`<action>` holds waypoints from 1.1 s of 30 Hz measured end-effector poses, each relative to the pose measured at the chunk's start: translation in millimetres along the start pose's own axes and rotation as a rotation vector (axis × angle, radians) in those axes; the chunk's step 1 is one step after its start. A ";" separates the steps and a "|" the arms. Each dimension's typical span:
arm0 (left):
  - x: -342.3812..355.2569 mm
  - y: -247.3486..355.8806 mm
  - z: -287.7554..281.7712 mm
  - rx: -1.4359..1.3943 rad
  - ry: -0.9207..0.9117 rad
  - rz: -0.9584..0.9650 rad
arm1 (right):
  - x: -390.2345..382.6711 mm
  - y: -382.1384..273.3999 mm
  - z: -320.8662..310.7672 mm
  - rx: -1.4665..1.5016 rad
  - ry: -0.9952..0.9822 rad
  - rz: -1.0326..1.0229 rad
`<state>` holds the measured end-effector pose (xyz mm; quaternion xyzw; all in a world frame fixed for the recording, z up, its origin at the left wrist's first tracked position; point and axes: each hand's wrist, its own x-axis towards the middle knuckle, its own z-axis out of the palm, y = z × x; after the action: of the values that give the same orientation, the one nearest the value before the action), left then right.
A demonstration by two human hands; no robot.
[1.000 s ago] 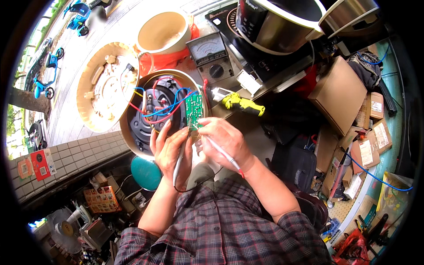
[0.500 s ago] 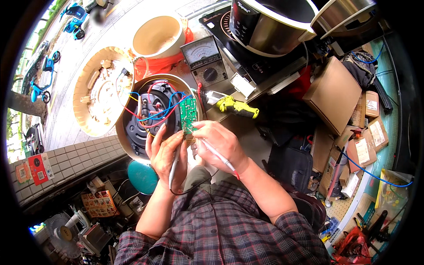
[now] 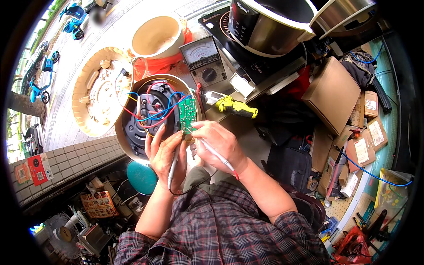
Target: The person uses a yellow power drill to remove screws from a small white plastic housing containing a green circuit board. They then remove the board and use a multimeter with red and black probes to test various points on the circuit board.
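A green circuit board [image 3: 187, 113] stands at the right rim of an opened round appliance body [image 3: 128, 148], joined to it by blue, red and yellow wires. My left hand [image 3: 167, 154] is closed around a grey test probe [image 3: 173, 170] with a black lead, at the board's lower edge. In my right hand [image 3: 221, 143] is a pale test probe [image 3: 217, 155] with a red end, its tip near the board's lower right corner. Fingers hide both tips, so contact cannot be made out. Behind the board stands an analog multimeter [image 3: 204, 62].
Right of the board lies a yellow-green power screwdriver [image 3: 234, 106]. A cream plastic cover [image 3: 79, 104] and a cream pot [image 3: 152, 37] are at the far left. A steel cooker [image 3: 269, 33] rests on a black induction hob [image 3: 256, 66]. Cardboard boxes [image 3: 331, 95] pile up at the right.
Both hands keep their grip on the probes at the board's lower edge. The view has shifted very slightly; nothing else has visibly moved.
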<state>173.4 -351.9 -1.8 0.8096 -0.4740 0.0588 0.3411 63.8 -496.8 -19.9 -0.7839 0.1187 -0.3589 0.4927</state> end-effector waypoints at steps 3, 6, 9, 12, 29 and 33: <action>0.5 0.2 -0.3 0.002 -0.003 0.000 | 0.3 -0.7 -0.5 -0.003 -0.004 0.003; 0.5 0.1 0.0 0.006 -0.006 0.001 | 0.3 -0.2 -0.6 -0.006 -0.005 0.003; 0.4 0.2 -0.3 0.005 -0.006 0.002 | -0.2 -0.4 -0.8 -0.005 -0.009 0.008; 0.8 -0.1 0.4 0.000 -0.002 0.006 | 0.9 -0.9 -1.9 -0.007 -0.015 0.010; -1.1 -5.2 3.7 0.022 0.024 0.032 | -4.5 5.9 4.6 -0.023 0.008 0.012; -2.4 -6.4 2.0 0.018 0.025 0.036 | -6.5 3.8 6.1 0.000 0.016 0.043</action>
<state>176.8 -349.3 -7.5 0.8032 -0.4839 0.0792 0.3383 64.0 -490.9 -27.6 -0.7783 0.1394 -0.3545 0.4992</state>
